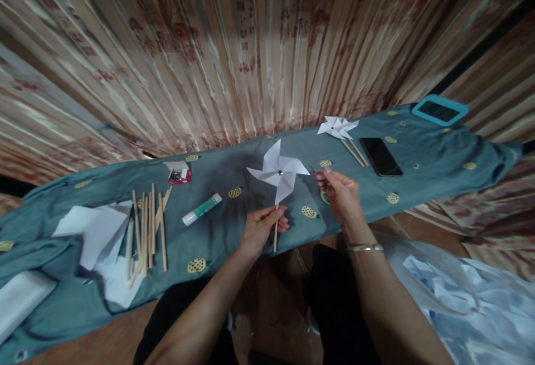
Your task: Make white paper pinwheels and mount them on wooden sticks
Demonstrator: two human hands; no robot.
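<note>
A white paper pinwheel (288, 166) on a wooden stick faces up in front of me, a shiny pin head at its centre. My left hand (263, 230) is closed around the stick, just below the blades. To the right of the blades, my right hand (339, 189) is raised with thumb and forefinger pinched together. A tiny dark sliver shows at its fingertips, close to a blade tip, too small to name. Behind that hand lie more white pinwheels (337, 127) with wooden sticks, overlapping each other.
On the green pineapple-print cloth (234, 220) lie a glue stick (202, 209), a red box of small metal pins (179, 174), several wooden sticks (151, 225) and white paper sheets (94, 231). A phone (380, 157) and blue-framed device (440, 110) lie right. A clear bag (468, 298) of paper stands below.
</note>
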